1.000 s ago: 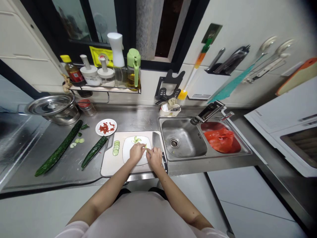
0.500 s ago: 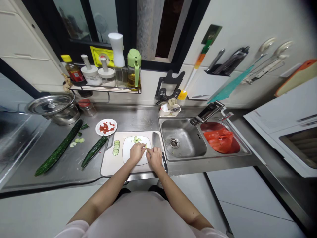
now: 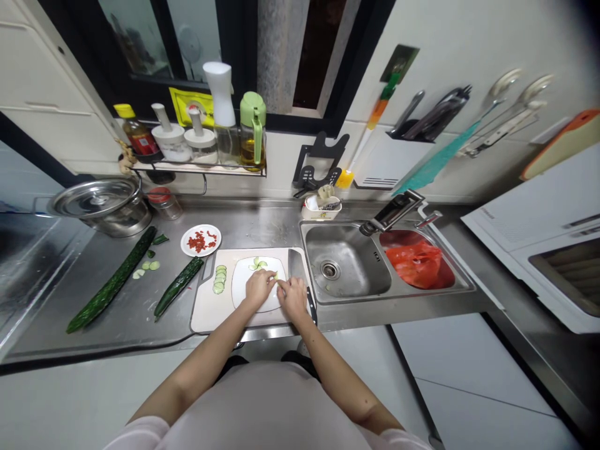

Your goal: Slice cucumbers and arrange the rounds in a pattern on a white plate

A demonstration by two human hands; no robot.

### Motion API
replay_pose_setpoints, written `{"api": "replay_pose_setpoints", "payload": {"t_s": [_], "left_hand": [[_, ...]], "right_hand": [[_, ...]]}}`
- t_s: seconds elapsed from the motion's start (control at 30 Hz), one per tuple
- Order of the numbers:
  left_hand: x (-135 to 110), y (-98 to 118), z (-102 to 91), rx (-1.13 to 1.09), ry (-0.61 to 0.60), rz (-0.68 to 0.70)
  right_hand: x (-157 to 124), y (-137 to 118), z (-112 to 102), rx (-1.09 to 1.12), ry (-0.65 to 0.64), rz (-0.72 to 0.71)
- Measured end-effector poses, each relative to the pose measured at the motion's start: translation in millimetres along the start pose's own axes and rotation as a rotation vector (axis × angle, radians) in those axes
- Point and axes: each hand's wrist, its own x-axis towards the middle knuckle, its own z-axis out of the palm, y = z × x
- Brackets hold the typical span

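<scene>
Two hands (image 3: pixel 259 289) pinch one cucumber piece (image 3: pixel 276 275).

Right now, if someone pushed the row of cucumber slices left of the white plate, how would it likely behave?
The row of cucumber slices would probably slide apart, since the pieces overlap and nothing visible binds them. Each looks thin, so likely light and slightly bendy. Exposed cut faces suggest they may be slippery.

Free room on the counter (image 3: pixel 255 226) behind the cutting board (image 3: pixel 215 315) — obstacles: round plate (image 3: pixel 184 242) left, caddy (image 3: pixel 320 215) right
</scene>
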Motion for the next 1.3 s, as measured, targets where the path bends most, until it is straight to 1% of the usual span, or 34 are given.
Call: {"api": "replay_pose_setpoints", "payload": {"t_s": [0.3,0.43,0.5,0.63,0.73,0.87,0.97,1.03,1.17,1.3], "left_hand": [[-5.4,1.8,0.9,-0.087,0.027,-0.031],[-17.1,-0.6,-4.6,-0.159,0.075,-0.044],[-25.5,-4.6,-10.1,-0.186,0.105,-0.060],[-43.4,-19.8,-24.5,-0.227,0.182,-0.105],[-55.4,-38.3,-35.9,-0.234,0.254,-0.180],[-70.5,-68.8,-48.5,-0.232,0.363,-0.299],[-82.7,-89.1,-54.0,-0.229,0.394,-0.360],[-90.6,-98.6,-55.8,-0.220,0.404,-0.390],[-101.9,-107.9,-57.3,-0.202,0.407,-0.436],[-104.0,-108.8,-58.1,-0.183,0.413,-0.458]], "right_hand": [[-1.4,8.6,-6.6,0.139,0.111,0.028],[-2.7,14.2,-9.8,0.168,0.159,0.051],[-3.5,15.3,-10.4,0.149,0.157,0.040],[-4.9,11.3,-9.1,0.093,0.105,-0.030],[-5.4,5.9,-6.8,0.080,0.090,-0.059],[-6.8,1.9,-6.0,0.107,0.120,-0.057],[-11.0,0.2,-8.9,0.169,0.161,-0.086],[-15.6,-1.2,-11.9,0.217,0.193,-0.121],[-25.0,-4.4,-17.4,0.280,0.249,-0.167],[-29.4,-6.9,-20.0,0.291,0.276,-0.211]]}}
